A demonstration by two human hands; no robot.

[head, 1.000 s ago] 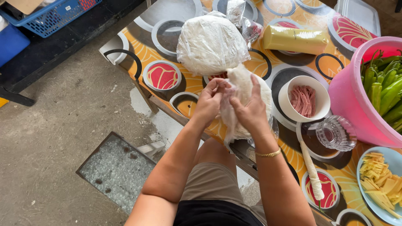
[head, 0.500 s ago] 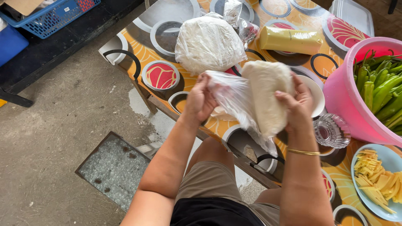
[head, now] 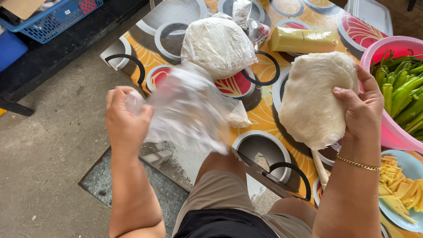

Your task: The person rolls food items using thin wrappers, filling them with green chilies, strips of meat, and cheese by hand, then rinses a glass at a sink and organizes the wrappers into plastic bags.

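Observation:
My right hand [head: 362, 108] grips a stack of pale, round, thin flat wrappers [head: 313, 98], held upright above the patterned table [head: 260, 115]. My left hand [head: 125, 118] holds an empty clear plastic bag [head: 187, 110], blurred with motion, out over the table's left edge. Between the hands, further back, lies another clear bag full of the same white wrappers [head: 218, 44]. A small white scrap [head: 239, 118] rests on the table near the empty bag.
A pink basin of green chillies [head: 398, 86] stands at the right. Below it sits a blue plate of yellow strips [head: 398, 189]. A yellow wrapped roll [head: 303, 39] lies at the back. A blue crate [head: 53, 17] sits on the floor, upper left.
The wrappers came out of the clear bag. My right hand carried the stack to the right; my left hand pulled the emptied bag away to the left.

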